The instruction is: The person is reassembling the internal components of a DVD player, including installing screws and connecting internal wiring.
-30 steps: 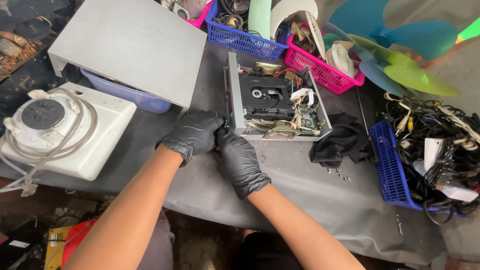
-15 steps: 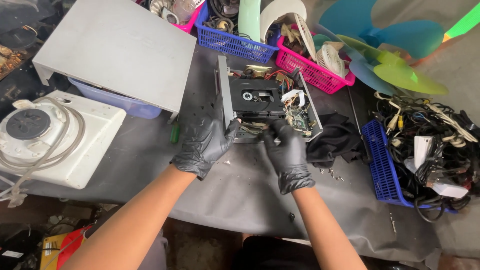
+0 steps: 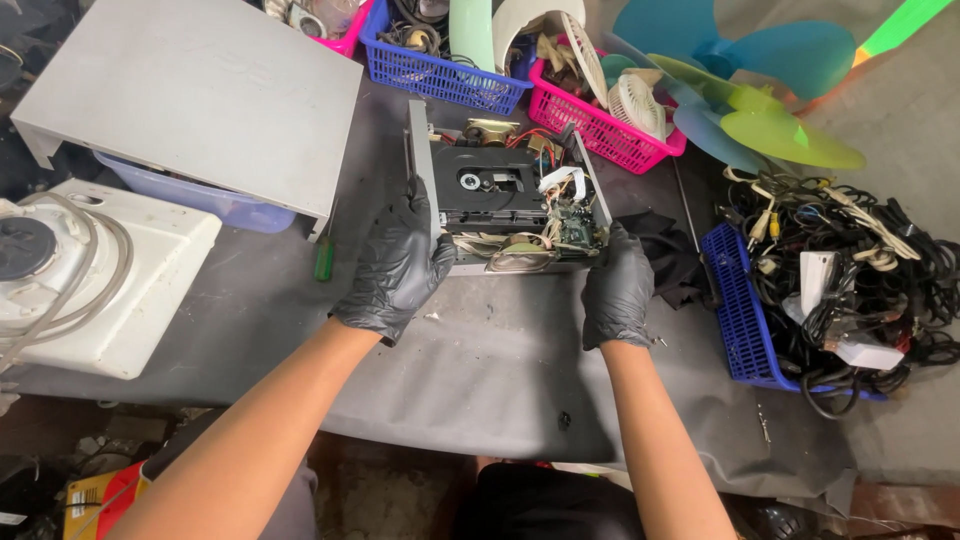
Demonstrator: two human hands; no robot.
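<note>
An opened disc player [image 3: 505, 195] lies on the grey table, its black disc tray, circuit board and ribbon cables exposed. My left hand [image 3: 395, 265], in a black glove, grips the player's near left corner. My right hand [image 3: 618, 285], also gloved in black, holds its near right corner. Both hands clasp the metal chassis from the sides. A green-handled screwdriver [image 3: 324, 250] lies just left of my left hand.
The grey metal cover [image 3: 200, 95] rests on a bluish tub at the left. A white appliance with a hose [image 3: 90, 280] sits at far left. Blue [image 3: 440, 75] and pink [image 3: 620, 135] baskets stand behind. A blue basket of cables [image 3: 745, 310] and fan blades [image 3: 760, 110] lie right.
My hands have spread apart from the player's near edge to its two corners. My view has shifted so the player sits nearer the centre.
</note>
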